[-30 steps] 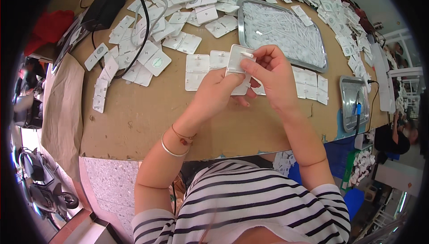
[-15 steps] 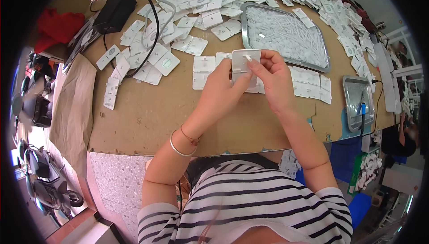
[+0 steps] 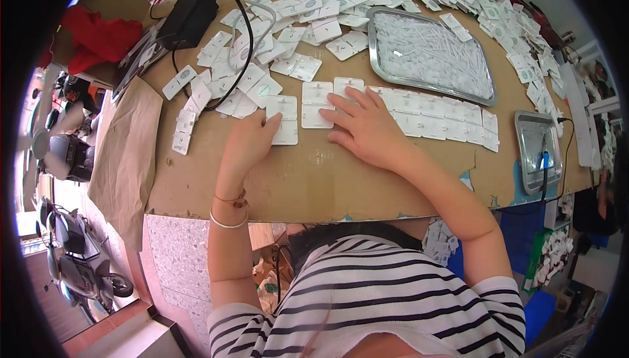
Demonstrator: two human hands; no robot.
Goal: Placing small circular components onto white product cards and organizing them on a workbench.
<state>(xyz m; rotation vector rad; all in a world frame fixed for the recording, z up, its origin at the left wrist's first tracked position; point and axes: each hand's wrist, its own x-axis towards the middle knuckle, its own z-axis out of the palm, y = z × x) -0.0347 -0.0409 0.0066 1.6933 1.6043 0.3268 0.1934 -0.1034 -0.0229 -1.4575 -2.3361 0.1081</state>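
One white two-panel piece [image 3: 285,130] lies on the table [image 3: 314,188] left of the row [image 3: 452,119] of similar ones, small gap between. Left hand [image 3: 247,140] looks pinched on its left edge. Half a second ago a piece was up between both hands; now the right hand [image 3: 372,130] is off it, fingers spread over the row, contact hard to tell. Probably same piece, so two-handed work on it looks over. Beyond: metal tray [image 3: 373,43] of white sticks [image 3: 432,47], loose pile [image 3: 326,29]; blue-handled tool [image 3: 544,160] far right.
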